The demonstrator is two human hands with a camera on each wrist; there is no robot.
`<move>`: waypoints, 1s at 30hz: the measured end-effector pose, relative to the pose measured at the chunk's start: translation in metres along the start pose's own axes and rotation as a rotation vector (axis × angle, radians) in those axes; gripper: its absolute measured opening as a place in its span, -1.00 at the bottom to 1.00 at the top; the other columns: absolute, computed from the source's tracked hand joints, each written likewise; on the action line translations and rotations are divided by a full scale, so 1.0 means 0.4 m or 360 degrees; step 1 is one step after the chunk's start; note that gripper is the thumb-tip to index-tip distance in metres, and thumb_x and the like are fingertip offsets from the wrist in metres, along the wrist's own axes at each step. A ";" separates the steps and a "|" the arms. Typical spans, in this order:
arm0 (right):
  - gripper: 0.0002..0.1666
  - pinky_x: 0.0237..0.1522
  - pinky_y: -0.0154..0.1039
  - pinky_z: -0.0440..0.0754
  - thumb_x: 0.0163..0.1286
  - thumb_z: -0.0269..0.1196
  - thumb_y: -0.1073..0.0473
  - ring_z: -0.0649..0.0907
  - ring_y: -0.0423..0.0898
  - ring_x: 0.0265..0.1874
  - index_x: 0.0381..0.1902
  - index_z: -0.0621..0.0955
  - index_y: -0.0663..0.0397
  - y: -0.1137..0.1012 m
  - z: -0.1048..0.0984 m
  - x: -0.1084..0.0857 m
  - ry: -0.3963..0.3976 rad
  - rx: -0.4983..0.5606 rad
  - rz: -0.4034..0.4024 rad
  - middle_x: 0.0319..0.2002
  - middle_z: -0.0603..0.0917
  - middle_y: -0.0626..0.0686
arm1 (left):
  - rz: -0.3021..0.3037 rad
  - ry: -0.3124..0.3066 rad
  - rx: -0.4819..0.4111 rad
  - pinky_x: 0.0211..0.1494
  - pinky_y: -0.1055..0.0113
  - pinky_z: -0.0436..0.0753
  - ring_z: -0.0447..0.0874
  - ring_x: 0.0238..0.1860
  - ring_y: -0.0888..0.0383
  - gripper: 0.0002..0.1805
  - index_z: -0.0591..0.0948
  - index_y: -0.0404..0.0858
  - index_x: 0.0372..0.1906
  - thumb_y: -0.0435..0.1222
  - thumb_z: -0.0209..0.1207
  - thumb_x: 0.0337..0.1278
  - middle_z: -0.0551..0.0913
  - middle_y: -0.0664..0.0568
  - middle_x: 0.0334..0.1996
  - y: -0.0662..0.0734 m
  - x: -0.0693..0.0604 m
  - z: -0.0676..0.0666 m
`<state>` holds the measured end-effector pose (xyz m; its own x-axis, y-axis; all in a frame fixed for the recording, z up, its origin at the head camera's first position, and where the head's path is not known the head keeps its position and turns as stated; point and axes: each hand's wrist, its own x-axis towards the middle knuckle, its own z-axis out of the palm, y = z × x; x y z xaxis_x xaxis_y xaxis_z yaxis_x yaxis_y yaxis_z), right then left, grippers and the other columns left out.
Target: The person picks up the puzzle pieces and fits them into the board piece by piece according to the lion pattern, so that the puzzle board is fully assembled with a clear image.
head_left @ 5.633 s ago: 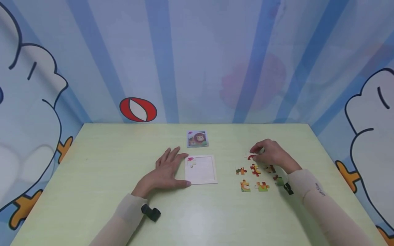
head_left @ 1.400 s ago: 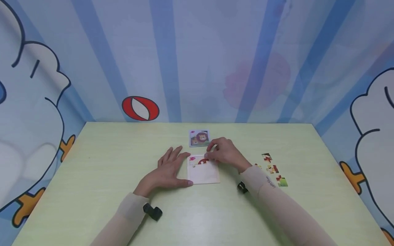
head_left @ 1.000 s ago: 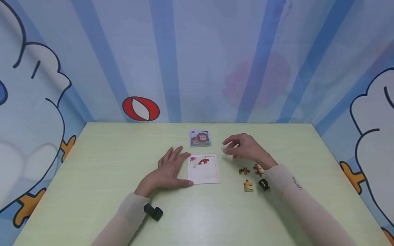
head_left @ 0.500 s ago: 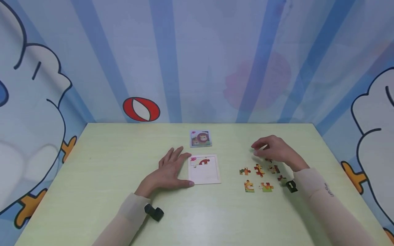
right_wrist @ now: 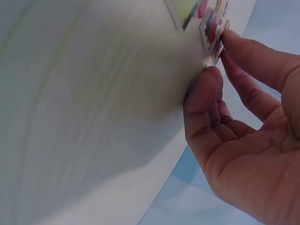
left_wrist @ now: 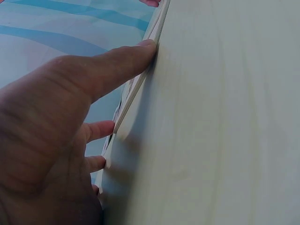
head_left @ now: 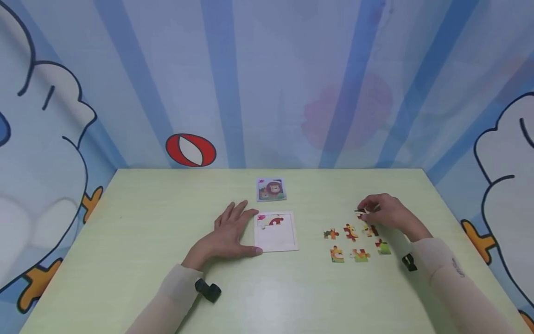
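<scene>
My left hand (head_left: 225,236) rests at the left side of a white square puzzle tray (head_left: 276,239). Its thumb and index finger touch the near and far left corners, and the fingers are spread. Two joined puzzle pieces (head_left: 270,220), with a pink flower and a red-brown mane part, lie along the tray's top left. To the right, my right hand (head_left: 389,213) pinches a dark-and-red puzzle piece (head_left: 360,214) between thumb and fingers at the table. In the right wrist view that piece (right_wrist: 216,48) is partly covered by the fingertips.
Several loose puzzle pieces lie right of the tray, among them an orange one (head_left: 351,232) and a green one (head_left: 382,247). A lion picture card (head_left: 271,189) lies behind the tray. Beyond the table's far edge hangs a blue striped backdrop (head_left: 275,93).
My right hand placed the mane piece in the tray beside the flower piece, let go, moved right and took hold of the dark-and-red piece. The left hand stayed at the tray.
</scene>
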<state>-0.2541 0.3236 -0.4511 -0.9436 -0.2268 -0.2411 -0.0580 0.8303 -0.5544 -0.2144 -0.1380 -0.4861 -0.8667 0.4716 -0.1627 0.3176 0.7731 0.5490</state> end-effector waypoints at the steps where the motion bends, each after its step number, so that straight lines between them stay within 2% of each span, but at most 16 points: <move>1: -0.65 -0.01 0.05 0.69 0.50 0.39 0.13 0.69 0.21 0.07 0.14 0.71 0.16 0.002 0.002 -0.001 0.0008 0.0006 0.0000 0.11 0.70 0.32 | 0.0002 -0.0003 0.0003 0.71 -0.49 -0.17 -0.40 0.79 -0.33 0.13 0.20 0.00 0.71 0.18 0.47 0.09 -0.17 -0.11 0.81 0.000 0.001 0.001; 9: -0.69 -0.07 -0.04 0.68 0.50 0.37 0.17 0.69 0.19 0.02 0.09 0.64 0.21 0.006 0.011 0.002 0.0042 0.0029 0.0022 0.04 0.69 0.29 | -0.0006 0.0004 0.0019 0.71 -0.49 -0.17 -0.38 0.79 -0.34 0.14 0.20 0.00 0.70 0.20 0.48 0.07 -0.16 -0.12 0.80 0.001 0.005 0.003; 18: -0.76 -0.25 -0.19 0.62 0.51 0.39 0.19 0.64 -0.02 -0.25 0.02 0.65 0.20 0.000 0.023 0.012 0.0076 0.0138 -0.0014 -0.14 0.72 0.19 | 0.0005 0.0004 0.0006 0.70 -0.52 -0.14 -0.37 0.78 -0.34 0.15 0.20 -0.01 0.70 0.18 0.49 0.07 -0.16 -0.13 0.80 -0.003 0.001 0.002; 25: -0.73 -0.23 -0.22 0.74 0.60 0.30 0.18 0.76 -0.07 -0.31 0.14 0.69 0.20 -0.060 0.040 0.023 0.0025 0.0325 -0.0102 -0.20 0.81 0.17 | 0.0015 0.0004 0.0000 0.70 -0.51 -0.14 -0.37 0.78 -0.34 0.13 0.20 -0.02 0.70 0.18 0.48 0.09 -0.15 -0.14 0.80 -0.003 0.002 0.003; 30: -0.73 -0.25 -0.17 0.73 0.58 0.33 0.16 0.75 0.02 -0.38 0.12 0.73 0.15 -0.118 0.060 0.037 -0.0002 0.0426 -0.0179 -0.30 0.82 0.21 | 0.0026 0.0019 -0.0011 0.69 -0.51 -0.15 -0.36 0.78 -0.35 0.12 0.21 -0.02 0.69 0.17 0.48 0.08 -0.14 -0.15 0.80 -0.004 0.001 0.005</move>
<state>-0.2577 0.2689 -0.4477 -0.9357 -0.3107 -0.1670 -0.0740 0.6359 -0.7682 -0.2145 -0.1383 -0.4886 -0.8660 0.4789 -0.1437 0.3292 0.7624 0.5572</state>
